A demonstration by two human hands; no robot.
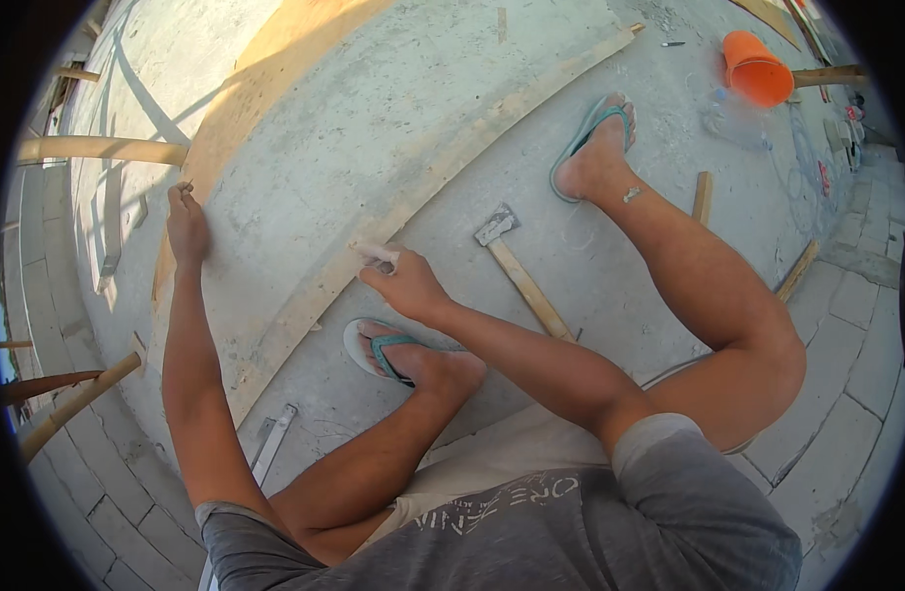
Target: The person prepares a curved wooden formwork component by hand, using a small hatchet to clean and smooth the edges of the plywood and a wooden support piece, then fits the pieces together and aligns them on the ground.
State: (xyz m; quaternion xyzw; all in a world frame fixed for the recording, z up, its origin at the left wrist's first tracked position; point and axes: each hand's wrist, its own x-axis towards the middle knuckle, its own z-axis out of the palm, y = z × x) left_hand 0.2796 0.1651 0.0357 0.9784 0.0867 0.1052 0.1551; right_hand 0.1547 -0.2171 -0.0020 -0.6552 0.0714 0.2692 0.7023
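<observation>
A large board (334, 148), coated with grey dust, lies across the floor before me, with a pale strip along its near edge. At the board's left edge is my left hand (188, 231), its fingers pinched together around something too small to name. My right hand (413, 286) is closed over the near edge. A pale, stubby thing (376, 253) shows at its fingers; its kind is unclear. Right of that hand, a hammer (496, 227) with a wooden handle rests on the concrete floor. My sandalled feet are on the near side of the board.
An orange bucket (758, 69) lies tipped at the far right, beside clear plastic (736, 118). A metal bar (273, 443) is near my left leg. Bamboo poles (103, 149) jut in from the left. Wood offcuts (703, 197) lie rightward; block walls (827, 364) flank both sides.
</observation>
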